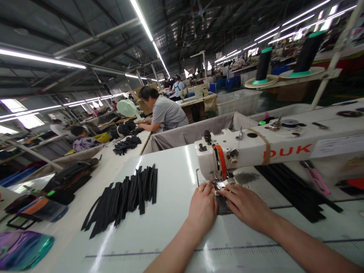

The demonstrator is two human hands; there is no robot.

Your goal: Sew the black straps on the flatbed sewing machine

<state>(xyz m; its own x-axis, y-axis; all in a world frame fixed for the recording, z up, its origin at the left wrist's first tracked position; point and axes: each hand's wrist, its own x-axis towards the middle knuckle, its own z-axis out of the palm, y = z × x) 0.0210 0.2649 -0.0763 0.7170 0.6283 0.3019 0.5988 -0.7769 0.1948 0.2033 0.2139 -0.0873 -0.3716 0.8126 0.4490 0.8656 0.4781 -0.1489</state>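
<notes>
Black fabric strips (123, 201) lie side by side near the left edge of the sewing table (170, 182); second bundle (295, 195) of black strips toward the right edge, partly behind the sewing machine (284, 149) arm. Left hand (203, 204) palm down, fingers bunched together just beside the presser foot (218, 185); right hand (247, 208) fingers curled, tips close to the foot from the other side. Can't tell if either grips a piece, fingers cover that spot. Step in hand looks like positioning or guiding work at the foot; next move probably calls for steady fingertips, clear of the stitching point. Surface pale, glossy, ruler scale (241, 250) along the near edge, pink-handled scissors (318, 180) right of second bundle. Room: big workshop, tube lights (141, 19), grey-shirted co-worker (169, 112) at the next table, green fan (126, 108), black thread cones (264, 65) upper right
</notes>
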